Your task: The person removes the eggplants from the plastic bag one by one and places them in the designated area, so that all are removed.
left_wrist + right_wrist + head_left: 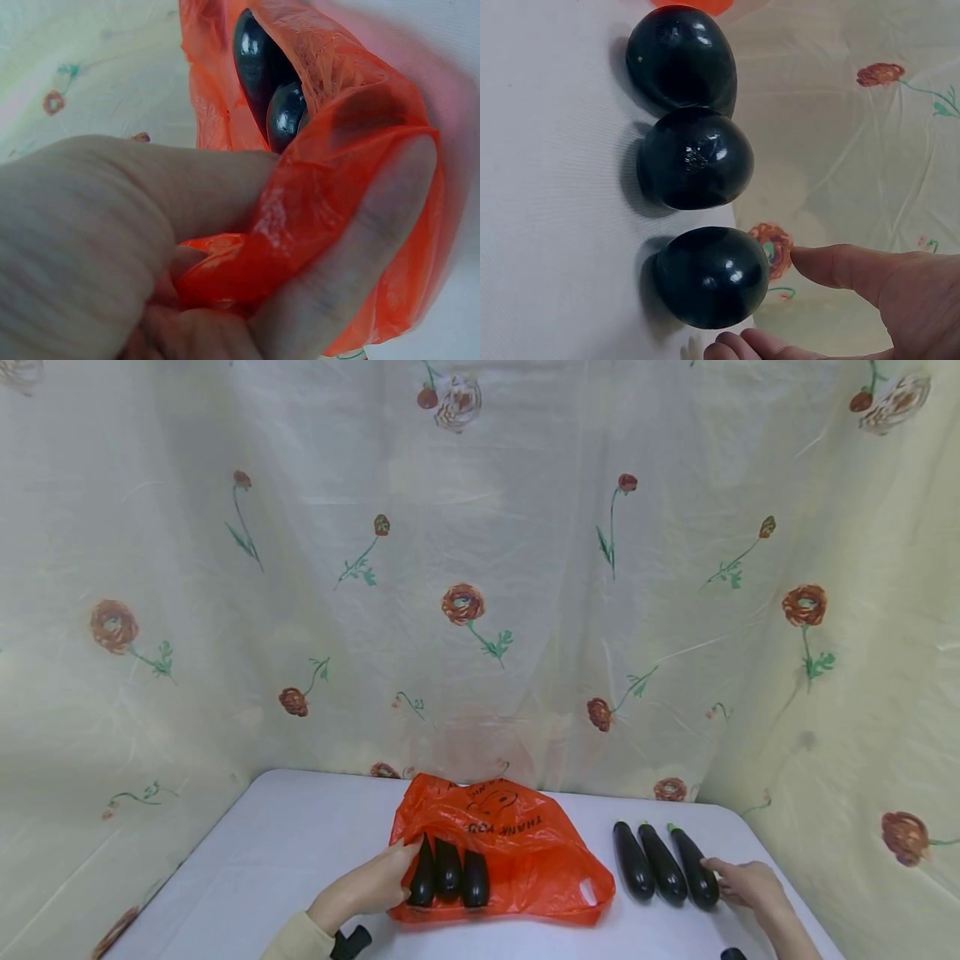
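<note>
A red plastic bag (540, 877) with black print lies on the table, its mouth toward me. Three dark eggplants (476, 878) show side by side in that mouth. My left hand (375, 881) pinches the bag's edge at the left; in the left wrist view, thin red plastic (300, 232) is folded between thumb and fingers. To the right of the bag, three more eggplants (663, 864) lie in a row, stems away from me. Beside the rightmost eggplant (712, 277) is my right hand (750, 887), thumb and fingers spread apart around its near end, not gripping it.
The white table (300, 827) meets a flower-printed curtain (525, 693) at its back and sides. A dark wrist device (351, 942) shows on the left wrist, and another dark piece (732, 953) near the right wrist at the bottom edge.
</note>
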Action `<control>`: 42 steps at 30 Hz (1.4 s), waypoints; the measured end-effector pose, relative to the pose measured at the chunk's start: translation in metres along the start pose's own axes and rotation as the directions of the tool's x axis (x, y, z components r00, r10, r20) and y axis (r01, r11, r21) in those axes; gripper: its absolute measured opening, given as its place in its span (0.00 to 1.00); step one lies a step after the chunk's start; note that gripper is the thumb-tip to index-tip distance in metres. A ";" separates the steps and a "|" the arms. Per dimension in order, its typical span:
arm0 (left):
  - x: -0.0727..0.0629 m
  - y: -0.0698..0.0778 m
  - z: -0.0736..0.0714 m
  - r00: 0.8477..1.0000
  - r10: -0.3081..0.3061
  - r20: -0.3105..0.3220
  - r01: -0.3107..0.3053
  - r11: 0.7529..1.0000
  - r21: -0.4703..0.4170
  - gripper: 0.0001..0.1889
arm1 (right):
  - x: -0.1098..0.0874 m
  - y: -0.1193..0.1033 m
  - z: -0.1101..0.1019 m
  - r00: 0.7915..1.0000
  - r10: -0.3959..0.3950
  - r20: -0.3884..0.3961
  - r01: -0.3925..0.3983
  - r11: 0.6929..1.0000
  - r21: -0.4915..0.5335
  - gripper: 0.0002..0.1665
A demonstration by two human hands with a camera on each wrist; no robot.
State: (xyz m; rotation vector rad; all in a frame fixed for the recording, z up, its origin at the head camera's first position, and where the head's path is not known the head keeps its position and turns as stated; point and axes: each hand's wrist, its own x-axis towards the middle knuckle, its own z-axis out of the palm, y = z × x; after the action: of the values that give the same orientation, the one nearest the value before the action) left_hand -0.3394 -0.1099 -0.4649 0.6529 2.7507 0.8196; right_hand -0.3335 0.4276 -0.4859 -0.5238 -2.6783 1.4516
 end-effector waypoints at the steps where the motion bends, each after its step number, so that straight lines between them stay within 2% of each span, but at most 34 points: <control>1: 0.000 0.000 0.000 1.000 -0.003 0.000 0.003 1.000 -0.001 0.41 | 0.000 0.000 -0.001 1.000 -0.007 -0.004 0.007 1.000 0.008 0.43; 9: -0.002 -0.002 -0.002 1.000 -0.010 0.000 0.010 1.000 0.000 0.40 | -0.002 -0.011 -0.005 0.999 -0.053 -0.011 0.053 0.998 0.041 0.43; 16: -0.003 -0.003 -0.004 1.000 -0.012 -0.002 0.012 1.000 0.007 0.40 | -0.005 -0.028 -0.001 0.995 -0.084 -0.057 0.082 0.996 -0.033 0.45; 20: -0.003 -0.003 -0.005 1.000 -0.008 -0.009 0.008 1.000 0.021 0.40 | -0.013 -0.043 0.004 0.992 -0.106 -0.071 0.105 0.994 -0.015 0.43; 29: -0.002 0.000 -0.005 1.000 -0.010 -0.001 0.010 0.999 0.032 0.38 | -0.036 -0.074 0.034 0.990 -0.139 0.012 0.140 0.989 -0.045 0.41; 33: -0.001 -0.001 -0.004 1.000 0.004 -0.001 -0.004 0.999 0.038 0.39 | -0.044 -0.085 0.051 0.987 -0.153 0.040 0.154 0.988 -0.021 0.40; 42: 0.000 -0.002 -0.003 1.000 0.001 0.005 -0.002 0.999 0.045 0.39 | -0.054 -0.108 0.088 0.993 -0.084 0.080 0.090 0.993 -0.076 0.37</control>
State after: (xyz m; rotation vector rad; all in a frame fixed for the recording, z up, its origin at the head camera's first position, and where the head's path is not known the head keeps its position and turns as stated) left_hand -0.3410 -0.1128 -0.4639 0.6643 2.7721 0.7580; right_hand -0.3302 0.2851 -0.4398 -0.3569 -2.7895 1.3741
